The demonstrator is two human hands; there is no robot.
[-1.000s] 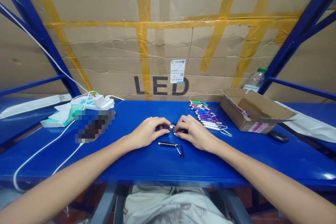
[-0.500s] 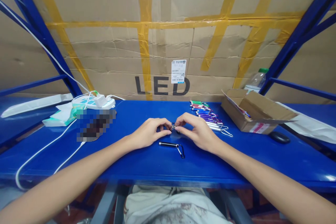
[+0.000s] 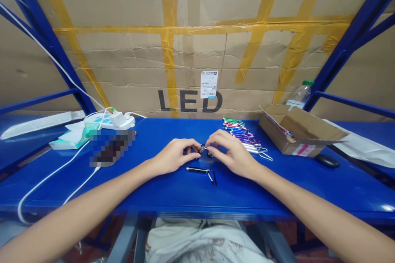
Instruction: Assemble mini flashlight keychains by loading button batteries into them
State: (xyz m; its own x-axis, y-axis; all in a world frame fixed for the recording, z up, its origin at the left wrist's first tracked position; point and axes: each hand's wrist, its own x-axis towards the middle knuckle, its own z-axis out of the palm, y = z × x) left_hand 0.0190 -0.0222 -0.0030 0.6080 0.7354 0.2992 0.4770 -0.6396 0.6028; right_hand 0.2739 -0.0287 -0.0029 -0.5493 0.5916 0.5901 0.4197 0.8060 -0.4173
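Observation:
Over the middle of the blue table, my left hand (image 3: 179,156) pinches a small dark, shiny piece (image 3: 202,148) between thumb and fingertips. My right hand (image 3: 231,154) meets it from the right, its thumb and forefinger closed on a thin silvery end of it. The piece is too small to name more exactly. A black round part (image 3: 210,154) shows just under my right fingertips. Nearer to me lies a slim black penlight-like tube (image 3: 197,169), joined to a black carabiner clip (image 3: 213,178); neither hand touches it.
Right of my hands lie several coloured tubes with carabiners (image 3: 242,133) in a row. Beyond them are an open cardboard box (image 3: 277,139), a black mouse (image 3: 327,160) and a bottle (image 3: 299,95). At left, a power strip (image 3: 123,121) trails white cables. A large carton (image 3: 138,61) stands behind.
My right fingertips have shifted slightly at the small piece, and more of the black round part beneath them shows. My left hand keeps its pinch. The tube with the clip lies as before.

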